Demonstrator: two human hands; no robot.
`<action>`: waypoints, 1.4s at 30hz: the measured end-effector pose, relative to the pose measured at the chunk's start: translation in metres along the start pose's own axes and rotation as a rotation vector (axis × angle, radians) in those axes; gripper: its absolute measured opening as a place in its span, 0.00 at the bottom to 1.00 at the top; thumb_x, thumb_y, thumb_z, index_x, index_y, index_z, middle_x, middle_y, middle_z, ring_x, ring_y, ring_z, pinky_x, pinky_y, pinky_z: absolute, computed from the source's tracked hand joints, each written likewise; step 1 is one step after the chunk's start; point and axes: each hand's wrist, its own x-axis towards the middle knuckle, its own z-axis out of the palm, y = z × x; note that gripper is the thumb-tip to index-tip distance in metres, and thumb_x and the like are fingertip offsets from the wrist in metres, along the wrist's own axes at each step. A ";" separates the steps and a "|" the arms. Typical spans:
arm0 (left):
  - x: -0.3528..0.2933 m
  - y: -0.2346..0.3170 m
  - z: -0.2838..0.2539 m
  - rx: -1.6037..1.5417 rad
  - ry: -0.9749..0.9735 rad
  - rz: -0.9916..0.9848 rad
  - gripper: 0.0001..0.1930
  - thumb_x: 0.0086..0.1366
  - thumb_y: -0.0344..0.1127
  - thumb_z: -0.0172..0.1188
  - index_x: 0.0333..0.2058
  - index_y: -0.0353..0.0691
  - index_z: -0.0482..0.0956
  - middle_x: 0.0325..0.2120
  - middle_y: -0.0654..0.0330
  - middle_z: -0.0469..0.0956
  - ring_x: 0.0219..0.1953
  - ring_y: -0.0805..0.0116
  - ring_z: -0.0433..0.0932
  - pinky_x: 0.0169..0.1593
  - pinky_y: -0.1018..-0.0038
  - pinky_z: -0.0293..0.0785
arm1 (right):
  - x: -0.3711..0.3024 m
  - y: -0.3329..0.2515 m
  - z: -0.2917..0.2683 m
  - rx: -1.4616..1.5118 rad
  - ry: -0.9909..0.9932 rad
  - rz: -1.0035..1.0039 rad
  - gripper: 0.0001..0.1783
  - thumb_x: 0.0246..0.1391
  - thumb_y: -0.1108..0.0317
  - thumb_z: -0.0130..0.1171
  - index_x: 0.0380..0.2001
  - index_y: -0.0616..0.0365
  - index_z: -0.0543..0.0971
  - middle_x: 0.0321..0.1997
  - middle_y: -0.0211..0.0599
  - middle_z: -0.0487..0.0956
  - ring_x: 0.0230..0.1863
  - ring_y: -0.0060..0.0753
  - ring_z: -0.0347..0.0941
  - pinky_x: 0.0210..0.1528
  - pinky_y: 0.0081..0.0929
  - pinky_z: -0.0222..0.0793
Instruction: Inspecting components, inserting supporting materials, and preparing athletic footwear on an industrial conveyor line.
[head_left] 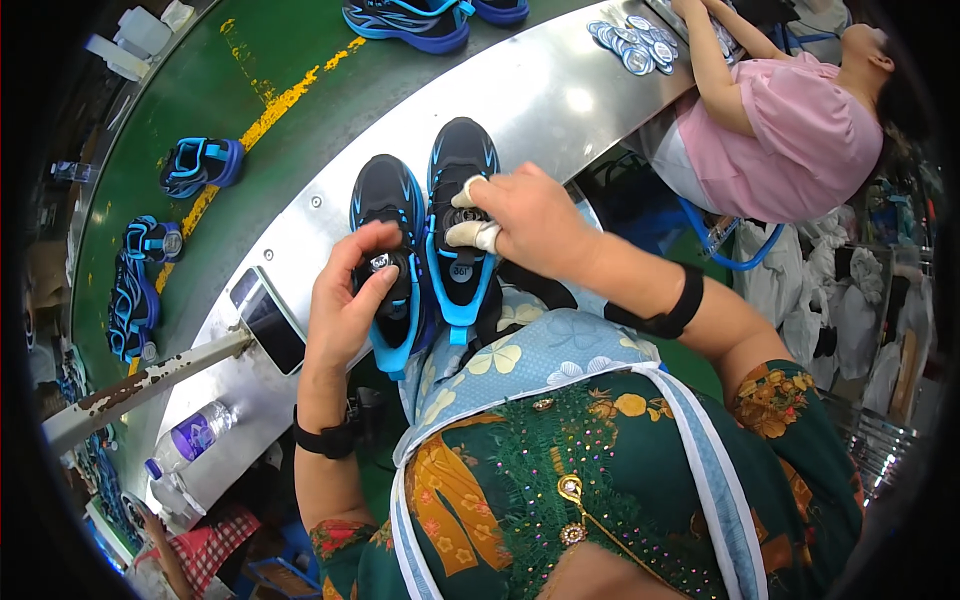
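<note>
Two black-and-blue shoes stand side by side on the near part of the metal bench point(530, 90), toes pointing far, the left shoe point(380, 180) slightly nearer than the right shoe point(462, 150). The left hand point(338, 295) curls half closed at the left shoe's tongue, thumb and fingers around a round dark piece; whether it grips firmly I cannot tell. The right hand point(530, 222), pale covers on thumb and forefinger, keeps those two digits a little apart over the right shoe's tongue; I cannot tell whether they pinch anything. Both hands hide parts of the shoes. Just left of the left wrist lies a phone point(275, 325), touched or overlapped by a chipped metal bar point(150, 388) that slants across the bench's left side; a clear bottle point(195, 437) lies nearer. Beyond the bench, more shoes point(202, 166) sit on the green belt point(215, 85). Far right, round discs point(637, 45) are heaped near a pink-shirted co-worker point(785, 140).
</note>
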 end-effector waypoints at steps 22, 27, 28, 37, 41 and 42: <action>-0.001 0.045 0.038 0.451 0.175 0.288 0.13 0.60 0.30 0.60 0.44 0.35 0.78 0.37 0.58 0.75 0.39 0.69 0.73 0.46 0.75 0.68 | 0.016 0.038 -0.034 0.308 -0.128 0.033 0.17 0.50 0.54 0.67 0.29 0.57 0.77 0.26 0.47 0.79 0.30 0.50 0.77 0.33 0.37 0.71; -0.019 0.066 0.063 -0.381 -0.109 -0.512 0.16 0.72 0.35 0.46 0.49 0.27 0.73 0.41 0.52 0.77 0.38 0.69 0.79 0.28 0.78 0.73 | 0.013 0.069 -0.059 0.433 -0.268 0.310 0.15 0.57 0.63 0.61 0.47 0.52 0.80 0.36 0.34 0.80 0.39 0.25 0.76 0.44 0.26 0.70; -0.019 0.063 0.073 -0.567 -0.049 -0.556 0.16 0.72 0.35 0.46 0.49 0.26 0.71 0.42 0.51 0.76 0.41 0.64 0.80 0.28 0.76 0.75 | 0.013 0.066 -0.060 0.431 -0.274 0.303 0.15 0.57 0.63 0.61 0.47 0.52 0.80 0.36 0.34 0.80 0.39 0.25 0.76 0.44 0.26 0.70; 0.010 0.049 0.107 -0.860 0.023 -0.653 0.17 0.73 0.37 0.43 0.48 0.27 0.70 0.41 0.49 0.77 0.44 0.55 0.81 0.28 0.73 0.78 | 0.019 0.039 -0.054 0.514 -0.420 0.066 0.16 0.47 0.61 0.69 0.40 0.51 0.82 0.32 0.38 0.72 0.33 0.29 0.71 0.40 0.28 0.68; 0.014 0.051 0.114 -0.812 -0.015 -0.648 0.16 0.72 0.36 0.45 0.47 0.28 0.72 0.39 0.50 0.78 0.43 0.56 0.81 0.29 0.73 0.80 | 0.015 0.051 -0.052 0.897 -0.441 0.240 0.15 0.46 0.67 0.70 0.37 0.59 0.81 0.35 0.34 0.77 0.37 0.23 0.74 0.42 0.23 0.71; 0.014 0.052 0.116 -0.815 -0.005 -0.646 0.16 0.72 0.36 0.45 0.47 0.28 0.72 0.39 0.50 0.78 0.43 0.56 0.81 0.29 0.73 0.80 | 0.018 0.050 -0.057 0.899 -0.450 0.234 0.15 0.46 0.67 0.70 0.37 0.59 0.81 0.35 0.34 0.77 0.37 0.23 0.74 0.42 0.23 0.71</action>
